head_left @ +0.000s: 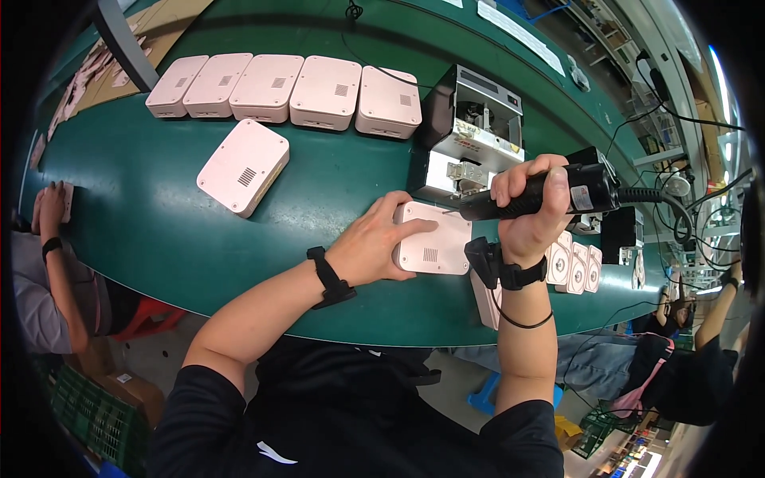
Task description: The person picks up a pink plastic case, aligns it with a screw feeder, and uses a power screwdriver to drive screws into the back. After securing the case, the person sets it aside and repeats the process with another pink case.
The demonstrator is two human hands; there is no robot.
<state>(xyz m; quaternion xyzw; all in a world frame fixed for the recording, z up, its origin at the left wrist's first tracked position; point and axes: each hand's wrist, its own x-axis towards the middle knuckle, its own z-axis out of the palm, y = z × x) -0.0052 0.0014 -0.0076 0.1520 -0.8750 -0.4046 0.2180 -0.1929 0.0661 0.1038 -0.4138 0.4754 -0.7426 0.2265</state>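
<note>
On the green workbench (335, 171) lies a pinkish-white plastic box (450, 253) with corner screw holes and a small vent grille. My left hand (370, 243) grips its left side, thumb and fingers curled over the edges and one finger across the top. My right hand (532, 195) is wrapped round a black electric screwdriver (598, 190), held almost level with its cable running off to the right. The thin bit points left, over the box's far edge; whether it touches a screw I cannot tell. Another white box (485, 303) sits partly hidden by my right wrist.
Several like boxes (267, 88) stand in a row at the back, with one box (244, 167) set apart nearer. A black and silver machine (478, 135) stands beyond my hands. More white parts (575, 263) lie at right. A co-worker's hand (52, 203) is at the far left.
</note>
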